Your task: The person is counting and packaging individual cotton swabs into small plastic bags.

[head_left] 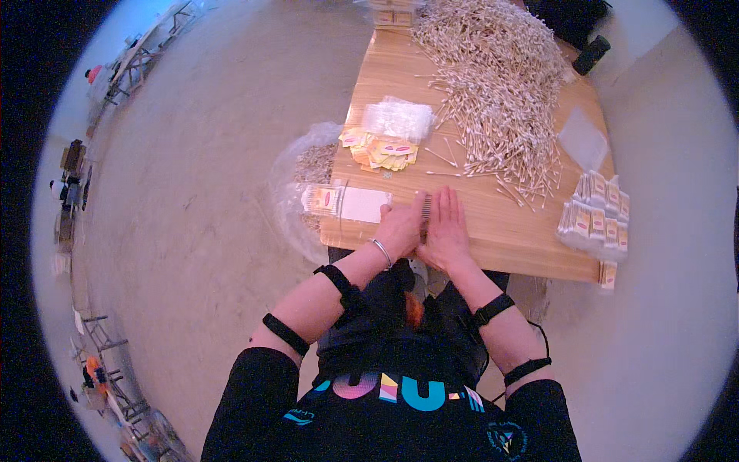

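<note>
At the near edge of the wooden table, my two hands meet around a small row of cotton swabs [426, 206]. My left hand [400, 232], a bracelet at its wrist, is closed against the row's left side. My right hand [446, 235] presses along the other side with its fingers stretched out straight; its thumb is mostly hidden. Left of my hands lies a white perforated-looking pad [365, 205], with a clear packet of swabs [325, 199] at its outer end. Beyond sit yellow-and-white printed cards [385, 154] and a stack of clear plastic bags [398, 119].
A large heap of loose cotton swabs [500, 85] covers the table's far part. Filled swab packets [596, 215] are piled at the right edge, near a clear plastic sheet [583, 140]. A large clear bag of swabs [312, 165] stands beside the left edge. A dark cylinder [591, 55] is far right.
</note>
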